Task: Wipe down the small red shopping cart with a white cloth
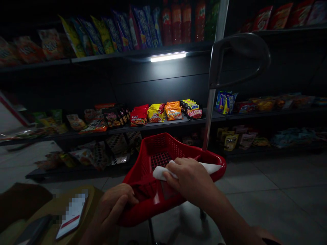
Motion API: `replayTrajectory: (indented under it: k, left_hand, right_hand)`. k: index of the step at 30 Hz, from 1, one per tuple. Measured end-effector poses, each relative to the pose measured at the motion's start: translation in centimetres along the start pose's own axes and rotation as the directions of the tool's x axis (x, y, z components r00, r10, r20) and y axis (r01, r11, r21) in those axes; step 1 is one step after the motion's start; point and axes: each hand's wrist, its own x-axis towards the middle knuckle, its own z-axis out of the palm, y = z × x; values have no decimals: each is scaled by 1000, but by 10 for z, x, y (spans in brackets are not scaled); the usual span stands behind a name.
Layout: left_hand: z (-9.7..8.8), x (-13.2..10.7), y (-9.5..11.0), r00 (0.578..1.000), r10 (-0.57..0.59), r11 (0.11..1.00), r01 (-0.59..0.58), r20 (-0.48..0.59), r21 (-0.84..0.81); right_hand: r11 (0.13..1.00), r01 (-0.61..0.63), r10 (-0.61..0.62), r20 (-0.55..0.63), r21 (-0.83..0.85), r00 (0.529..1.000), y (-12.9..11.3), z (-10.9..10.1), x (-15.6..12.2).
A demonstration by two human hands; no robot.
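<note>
A red plastic shopping cart (204, 151) stands in front of me, its basket wall pierced with small holes. My left hand (114, 200) is wrapped over the cart's near left rim. In my right hand (187, 177) is a white cloth (160, 173), held against the near part of the cart; one end of it sticks out left of my fingers and the other lies toward the right corner. A grey loop-shaped handle (216, 68) rises on a metal post from the cart's right side.
Dark shelves hold snack bags (94, 35), red drink bottles (176, 22) and noodle packets (139, 115) under a lit tube lamp (168, 57). At lower left, a phone (73, 217) and a dark flat object (34, 229) lie on a yellowish surface. Pale floor tiles (258, 197) extend right.
</note>
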Motion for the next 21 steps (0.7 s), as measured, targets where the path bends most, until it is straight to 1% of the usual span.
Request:
replayTrajectory:
  k: [3, 6, 8, 10, 13, 15, 16, 17, 18, 19, 20, 21]
  left_hand:
    - [1, 5, 7, 1000, 15, 1000, -15, -13, -10]
    - [1, 12, 14, 997, 74, 997, -74, -2, -3]
    - [0, 15, 16, 993, 119, 993, -119, 6, -2]
    - [-1, 15, 16, 990, 138, 990, -138, -8, 3]
    - [-4, 12, 13, 990, 134, 991, -134, -30, 22]
    - [-5, 10, 10, 991, 133, 991, -132, -29, 26]
    - [-5, 9, 9, 991, 129, 991, -128, -23, 27]
    - [-5, 9, 7, 992, 123, 992, -123, -16, 28]
    - [-4, 8, 6, 993, 117, 993, -117, -9, 31]
    - [-4, 8, 5, 993, 115, 993, -115, -3, 36]
    - [-3, 7, 4, 993, 117, 992, -117, 3, 42]
    - [-2, 7, 3, 993, 120, 992, -120, 3, 47]
  right_hand:
    - [998, 28, -29, 25, 63, 999, 4, -4, 1]
    - [971, 147, -159, 53, 188, 986, 23, -13, -1]
    - [952, 205, -222, 52, 226, 974, 47, -17, -7]
    - [961, 192, -197, 8, 197, 980, 81, -20, -22]
    - [979, 106, -86, -118, 177, 989, 143, -22, -55]
    - [980, -9, 52, -215, 198, 975, 178, -28, -75]
    - [972, -105, 163, -277, 212, 947, 191, -32, -81]
    - [947, -216, 290, -345, 237, 893, 200, -36, -83]
    - [907, -312, 408, -400, 283, 821, 204, -39, -81]
    - [861, -371, 497, -420, 348, 759, 205, -42, -76]
    - [823, -383, 547, -406, 420, 732, 204, -43, -68]
    - [797, -361, 556, -355, 484, 751, 200, -43, -58]
